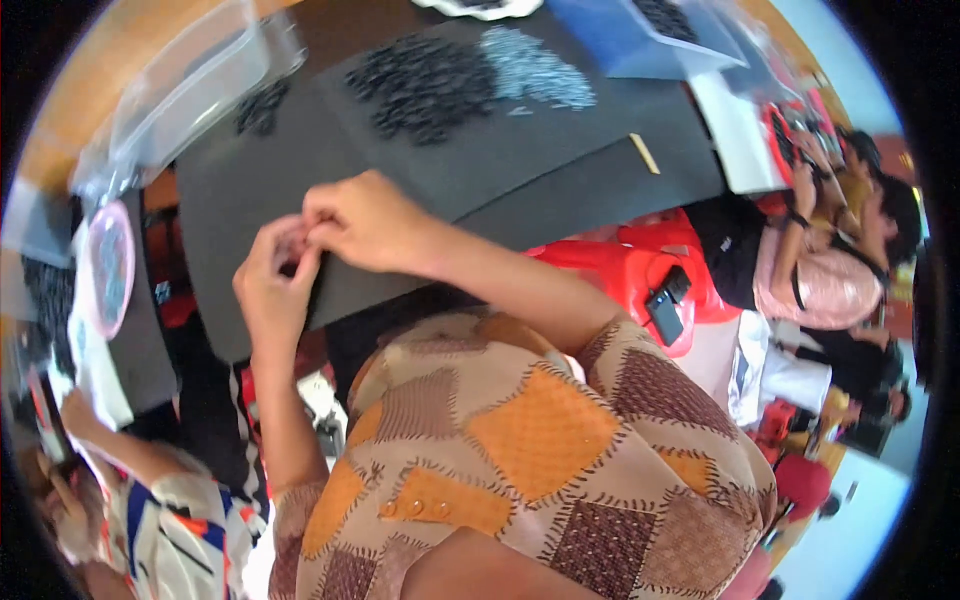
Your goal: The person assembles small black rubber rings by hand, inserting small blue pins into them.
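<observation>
Over the near left part of the black work surface [400, 160], my two hands meet at the fingertips. My left hand [275, 275] is closed in a pinch, thumb toward the right hand. My right hand [362, 222] is bent in with its fingers pinched against the left ones. Whatever sits between them is hidden by the fingers and too small to name. Farther off lies a large heap of small black pieces [425, 85], touching a heap of light blue pieces [535, 70] on its right. A smaller black cluster [262, 108] lies at the far left.
Clear plastic tubs [185, 85] stand at the far left, a blue bin [640, 45] at the far right. A thin yellowish strip [644, 153] lies on the right side. Left is a pink-rimmed dish [111, 268]; right, a red chair [600, 262] with a black device [665, 310]. Other people sit on both sides.
</observation>
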A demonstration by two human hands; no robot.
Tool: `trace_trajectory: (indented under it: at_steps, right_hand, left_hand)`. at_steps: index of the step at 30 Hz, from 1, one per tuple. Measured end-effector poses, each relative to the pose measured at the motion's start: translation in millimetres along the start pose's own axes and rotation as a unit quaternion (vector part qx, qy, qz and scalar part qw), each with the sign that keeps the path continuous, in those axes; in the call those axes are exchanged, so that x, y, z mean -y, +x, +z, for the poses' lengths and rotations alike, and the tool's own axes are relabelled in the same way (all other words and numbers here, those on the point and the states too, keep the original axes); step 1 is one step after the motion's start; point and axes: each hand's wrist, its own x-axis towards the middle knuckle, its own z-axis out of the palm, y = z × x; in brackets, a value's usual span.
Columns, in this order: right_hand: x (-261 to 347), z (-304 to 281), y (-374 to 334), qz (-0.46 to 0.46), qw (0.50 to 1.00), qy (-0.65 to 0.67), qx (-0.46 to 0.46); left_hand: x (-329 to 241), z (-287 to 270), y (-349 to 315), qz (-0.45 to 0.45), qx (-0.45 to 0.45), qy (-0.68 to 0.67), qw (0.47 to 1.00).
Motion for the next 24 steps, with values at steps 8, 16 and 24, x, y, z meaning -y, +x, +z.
trace_trajectory:
  at_steps: [8, 16, 24]
  right_hand:
    - [-0.7, 0.8, -1.8, 0.06, 0.988, 0.116, 0.08]
    - [24.0, 1.0, 35.9, -0.09, 0.989, 0.034, -0.115]
    - [49.9, 39.9, 56.1, -0.265, 0.96, 0.007, -0.089]
  left_hand:
    - [-2.0, -8.8, -7.0, 0.079, -0.029, 0.097, 0.992]
    - [1.4, -6.6, -4.2, 0.074, -0.023, 0.107, 0.991]
    - [7.5, -5.6, -8.2, 0.016, -0.042, 0.047, 0.998]
